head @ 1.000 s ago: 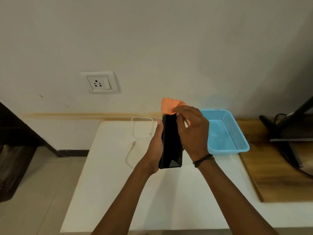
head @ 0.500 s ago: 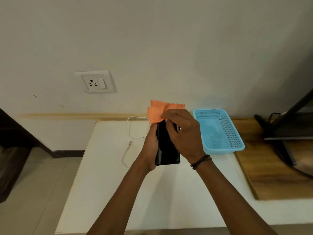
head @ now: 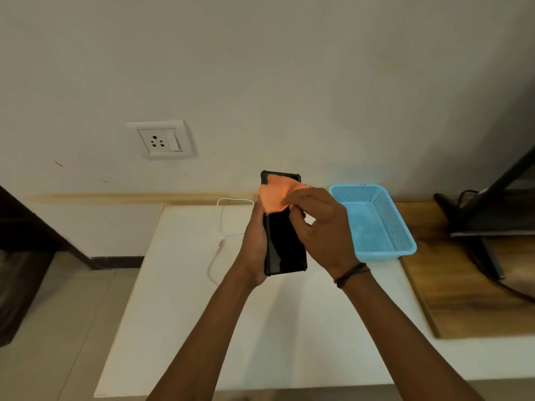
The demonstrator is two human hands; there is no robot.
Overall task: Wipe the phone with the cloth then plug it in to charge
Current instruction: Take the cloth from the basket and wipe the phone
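Observation:
A black phone (head: pixel 285 247) in a dark case stands upright above the white table, screen toward me. My left hand (head: pixel 254 244) grips its left edge and back. An orange cloth (head: pixel 275 195) lies over the upper part of the screen. My right hand (head: pixel 321 230) pinches that cloth and presses it against the glass. A white charging cable (head: pixel 228 218) lies looped on the table behind my left hand, its plug end with a red mark at the left. A wall socket (head: pixel 159 140) with a switch sits on the wall, up and to the left.
A light blue mesh basket (head: pixel 385 247) stands on the white table (head: pixel 185 314) to the right of my hands. Further right lies a wooden board (head: pixel 463 299) with a dark stand (head: pixel 492 204) and its black cord. Tiled floor drops off to the left.
The phone now faces me more squarely, with its top edge showing above the cloth. My right hand has slid the cloth down from the top edge onto the upper screen.

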